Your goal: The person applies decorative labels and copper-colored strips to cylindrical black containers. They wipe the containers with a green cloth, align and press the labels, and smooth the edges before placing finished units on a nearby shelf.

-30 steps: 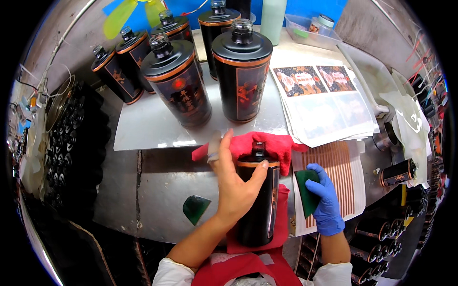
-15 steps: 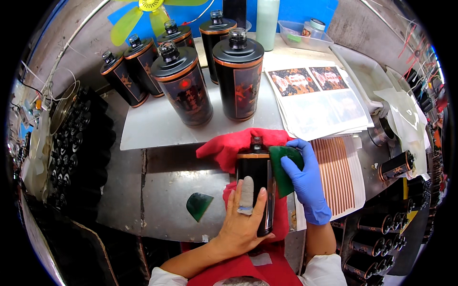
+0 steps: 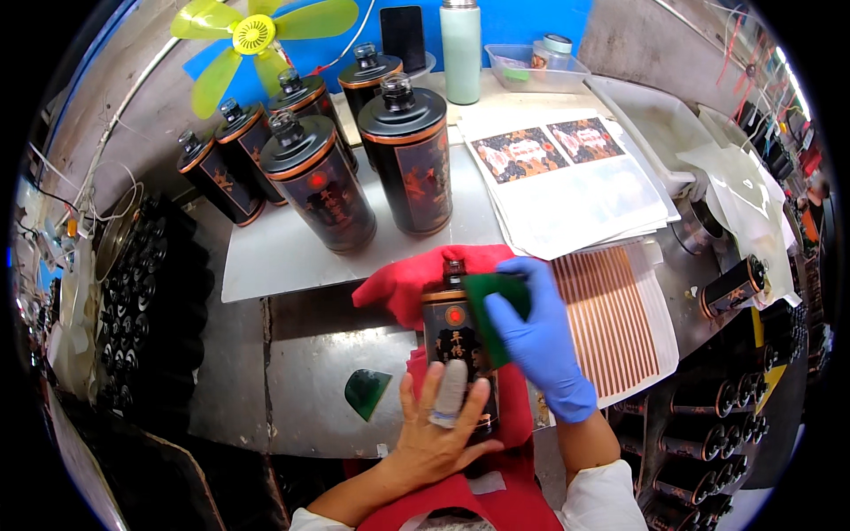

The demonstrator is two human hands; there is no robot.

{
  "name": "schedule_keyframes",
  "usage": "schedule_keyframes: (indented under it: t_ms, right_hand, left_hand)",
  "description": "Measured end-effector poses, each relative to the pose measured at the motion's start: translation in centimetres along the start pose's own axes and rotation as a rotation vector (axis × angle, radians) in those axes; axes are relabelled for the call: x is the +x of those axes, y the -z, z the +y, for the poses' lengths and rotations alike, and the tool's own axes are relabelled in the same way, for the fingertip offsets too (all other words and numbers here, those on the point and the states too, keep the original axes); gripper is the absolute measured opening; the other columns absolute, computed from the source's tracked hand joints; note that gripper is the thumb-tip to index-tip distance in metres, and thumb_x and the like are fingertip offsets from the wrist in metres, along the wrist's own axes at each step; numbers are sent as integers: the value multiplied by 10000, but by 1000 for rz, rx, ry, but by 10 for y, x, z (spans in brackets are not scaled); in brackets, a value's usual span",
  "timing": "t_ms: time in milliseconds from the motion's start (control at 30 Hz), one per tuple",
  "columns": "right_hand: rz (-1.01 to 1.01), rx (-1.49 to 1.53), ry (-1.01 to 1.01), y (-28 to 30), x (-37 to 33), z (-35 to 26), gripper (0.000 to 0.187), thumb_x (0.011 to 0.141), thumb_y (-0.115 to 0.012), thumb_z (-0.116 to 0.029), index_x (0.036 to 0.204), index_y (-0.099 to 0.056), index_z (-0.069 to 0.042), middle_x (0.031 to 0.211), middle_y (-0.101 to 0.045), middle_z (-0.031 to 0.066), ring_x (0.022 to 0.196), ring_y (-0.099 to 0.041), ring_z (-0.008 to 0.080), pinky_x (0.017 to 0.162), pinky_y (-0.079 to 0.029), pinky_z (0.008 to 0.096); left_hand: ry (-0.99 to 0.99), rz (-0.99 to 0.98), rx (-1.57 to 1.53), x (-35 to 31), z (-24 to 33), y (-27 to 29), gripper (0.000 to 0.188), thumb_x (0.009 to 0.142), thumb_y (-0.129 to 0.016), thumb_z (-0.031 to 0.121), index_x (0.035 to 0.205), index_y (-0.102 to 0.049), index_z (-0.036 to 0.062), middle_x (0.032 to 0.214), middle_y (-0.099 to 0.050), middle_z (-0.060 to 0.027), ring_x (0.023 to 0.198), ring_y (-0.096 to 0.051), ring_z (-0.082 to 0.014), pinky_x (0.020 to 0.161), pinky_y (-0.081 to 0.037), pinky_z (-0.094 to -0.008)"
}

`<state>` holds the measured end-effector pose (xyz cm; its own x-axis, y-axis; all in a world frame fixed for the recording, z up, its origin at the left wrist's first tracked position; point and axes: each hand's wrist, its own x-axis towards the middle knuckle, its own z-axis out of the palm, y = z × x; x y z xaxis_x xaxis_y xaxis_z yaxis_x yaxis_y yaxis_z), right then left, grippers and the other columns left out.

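Observation:
A black bottle (image 3: 443, 329) with copper bands and a printed front lies tilted on a red cloth (image 3: 390, 290), its neck away from me. My bare left hand (image 3: 434, 434) holds its lower part, fingers spread over the front; one finger wears a pale fabric finger cover (image 3: 450, 394). In a blue glove, my right hand (image 3: 536, 332) pinches a dark green flat scraper (image 3: 498, 310) between thumb and fingers, against the bottle's right side. The scraper's edge is blurred, so exact contact is hard to see. A second green scraper (image 3: 367, 393) lies on the metal table to the left.
Several decorated bottles (image 3: 403, 159) stand on a white board at the back, before a yellow-green fan (image 3: 252, 35). Printed sheets (image 3: 584, 195) and a striped sheet (image 3: 611, 319) lie to the right. Bottles fill racks on both sides; one bottle (image 3: 737, 285) lies at the table's right edge.
The bottle has turned, so its printed panel now faces up where plain black showed. My gloved right hand and the scraper have shifted left across it. The view has also shifted slightly.

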<state>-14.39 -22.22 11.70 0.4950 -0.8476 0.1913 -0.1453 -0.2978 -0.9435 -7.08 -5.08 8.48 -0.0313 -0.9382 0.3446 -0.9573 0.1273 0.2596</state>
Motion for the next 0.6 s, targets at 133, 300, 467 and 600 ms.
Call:
schedule_keyframes:
  t_ms: [133,300,467,600]
  right_hand:
    - [-59,106,-81,1,2,10,309,829,-616,-153,1096,-490,-61,926,-594,112,851,-594,176,751,-478,303]
    - [-1,447,-366,14,-5,65,333,808,-632,-87,1107,-496,-35,1016,-548,68,935,-526,130,818,-443,256]
    - [46,345,-322,18,-4,48,319,809,-630,-85,1097,-499,-46,1011,-554,71,937,-542,141,808,-455,265]
    - [-53,-40,-4,-1,4,-7,316,819,-621,-123,1099,-489,-56,933,-591,100,852,-584,159,753,-478,291]
  left_hand:
    - [160,-16,-287,-10,-9,-18,960,681,-724,497,1352,-310,-50,1365,-289,-332,1295,-213,-505,1020,-107,-635]
    - [213,-11,-593,-40,-34,-46,1185,687,-719,511,1381,18,-105,1384,-256,-341,1289,-202,-537,1042,-97,-617]
    - [144,106,-354,-20,-14,-8,1002,718,-693,490,1379,-186,-67,1359,-404,-208,1302,-312,-401,1046,-27,-620]
    - [-75,-37,202,12,14,6,562,746,-682,384,1242,-540,162,1283,-513,-74,1278,-382,-303,1045,-76,-628]
